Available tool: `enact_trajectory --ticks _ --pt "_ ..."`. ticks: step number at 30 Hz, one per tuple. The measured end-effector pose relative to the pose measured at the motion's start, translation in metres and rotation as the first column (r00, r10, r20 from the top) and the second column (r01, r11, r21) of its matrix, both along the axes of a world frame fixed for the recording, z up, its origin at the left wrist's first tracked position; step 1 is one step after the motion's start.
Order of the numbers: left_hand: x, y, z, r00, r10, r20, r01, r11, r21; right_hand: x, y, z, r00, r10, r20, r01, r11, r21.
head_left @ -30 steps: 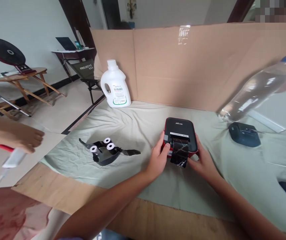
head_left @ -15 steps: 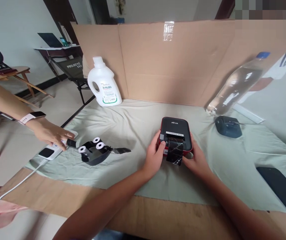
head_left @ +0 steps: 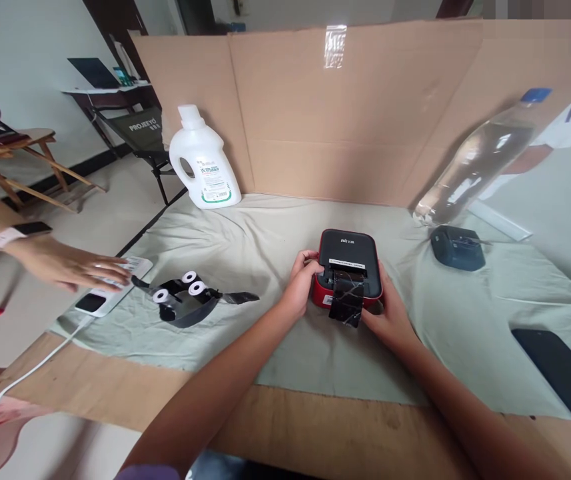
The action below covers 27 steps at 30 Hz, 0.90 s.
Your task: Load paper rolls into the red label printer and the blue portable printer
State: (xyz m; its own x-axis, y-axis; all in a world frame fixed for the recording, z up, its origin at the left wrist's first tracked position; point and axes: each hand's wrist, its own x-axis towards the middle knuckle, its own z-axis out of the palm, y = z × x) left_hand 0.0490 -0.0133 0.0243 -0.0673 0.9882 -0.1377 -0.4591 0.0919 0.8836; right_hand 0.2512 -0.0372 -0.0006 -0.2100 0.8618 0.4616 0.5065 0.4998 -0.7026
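Note:
A small black and red label printer (head_left: pixel 349 248) is in front of me on the cloth, with a black shiny strip (head_left: pixel 347 300) hanging from its front slot. My left hand (head_left: pixel 302 283) grips the printer's left side, fingers bent and thumb near the front left corner of its top. Against the right side lies my right hand (head_left: pixel 390 308), its fingers curled round the edge and partly hidden. To the left, a black ribbon strip (head_left: pixel 190 316) lies in a loop around several small white-ended rolls (head_left: pixel 196 288).
Another person's hand (head_left: pixel 80 265) hovers over a white power strip (head_left: pixel 108 297) at left. A white detergent bottle (head_left: pixel 205 163) and a clear bottle (head_left: pixel 480 160) stand by the cardboard (head_left: pixel 345 127). A dark block (head_left: pixel 458 248) and a black phone (head_left: pixel 560 373) lie right.
My left hand has shifted its grip up along the printer's left side, showing more of the red front. The other person's hand has drawn back left from the ribbon's end.

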Motion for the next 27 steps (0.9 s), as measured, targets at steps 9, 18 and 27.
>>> enact_trajectory --ticks 9,18,27 --pt "0.004 0.005 -0.005 0.998 0.067 0.018 -0.069 0.993 0.096 -0.003 -0.003 0.004 1.0 -0.015 0.0 0.015 0.998 -0.065" --pt "0.008 -0.013 -0.022 0.997 0.074 0.027 -0.078 0.973 0.219 0.012 0.009 0.044 0.995 -0.024 -0.094 0.017 0.997 -0.069" --pt "0.008 -0.012 -0.03 0.996 0.088 0.008 -0.087 0.962 0.259 -0.035 0.086 0.101 0.719 0.197 0.667 -0.054 0.972 -0.229"
